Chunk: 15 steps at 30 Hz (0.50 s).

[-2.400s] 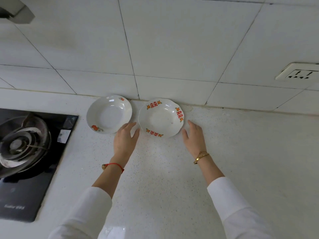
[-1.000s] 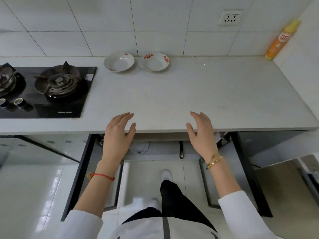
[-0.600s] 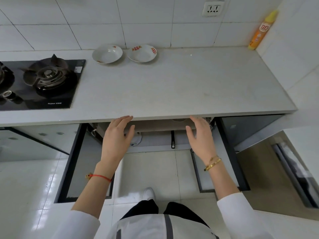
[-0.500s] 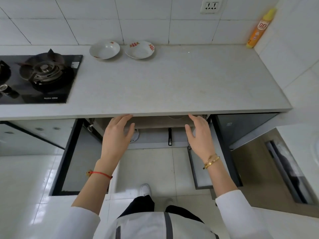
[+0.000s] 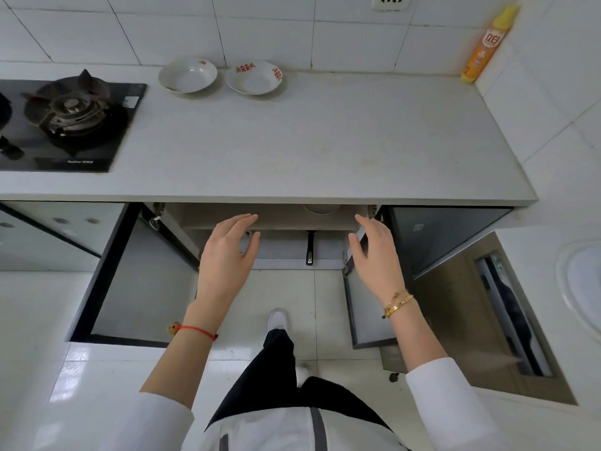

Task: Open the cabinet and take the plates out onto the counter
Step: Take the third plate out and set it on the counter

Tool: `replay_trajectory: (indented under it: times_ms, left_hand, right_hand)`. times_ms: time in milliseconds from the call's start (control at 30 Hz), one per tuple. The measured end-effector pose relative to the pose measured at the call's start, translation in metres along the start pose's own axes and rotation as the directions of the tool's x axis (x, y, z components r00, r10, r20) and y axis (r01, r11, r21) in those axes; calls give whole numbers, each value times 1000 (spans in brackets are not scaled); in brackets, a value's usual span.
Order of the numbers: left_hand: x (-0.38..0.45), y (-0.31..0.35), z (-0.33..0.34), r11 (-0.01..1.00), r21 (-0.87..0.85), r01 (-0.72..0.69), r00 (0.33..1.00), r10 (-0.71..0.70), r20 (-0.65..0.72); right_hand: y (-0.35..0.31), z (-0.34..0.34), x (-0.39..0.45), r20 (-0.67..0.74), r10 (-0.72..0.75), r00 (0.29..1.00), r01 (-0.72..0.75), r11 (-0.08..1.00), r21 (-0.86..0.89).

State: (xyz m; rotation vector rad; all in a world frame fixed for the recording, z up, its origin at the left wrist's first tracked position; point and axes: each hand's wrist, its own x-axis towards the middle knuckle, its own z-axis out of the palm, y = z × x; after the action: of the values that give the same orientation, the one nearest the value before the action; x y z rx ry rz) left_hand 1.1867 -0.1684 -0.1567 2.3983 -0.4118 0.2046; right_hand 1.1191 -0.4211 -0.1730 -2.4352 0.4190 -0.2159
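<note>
Both hands dropped from counter (image 5: 292, 151) to open cabinet (image 5: 276, 219) | left hand (image 5: 227, 255), right hand (image 5: 377, 255) spread, empty | two plates (image 5: 187, 74) out, upper centre | next reach likely.

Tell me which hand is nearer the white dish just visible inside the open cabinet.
Right. The right hand is just below and right of the white dish on the cabinet shelf; the left hand is farther off, below and well left of it.

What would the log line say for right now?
cabinet: doors open | left hand: empty | right hand: empty | two plates: on counter by wall
</note>
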Motion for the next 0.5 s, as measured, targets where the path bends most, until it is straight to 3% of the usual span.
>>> replay_trajectory:
  times_ms: [233,500]
  left_hand:
    - [14,-29,53,999,36,12,999,-13,43]
    - [47,-94,158,997,75,-11,993,3,115]
  right_hand:
    - [33,41,23,0,6,1000,-6,1000,20]
    - [102,126,79,-20,10,1000,-9,999,36]
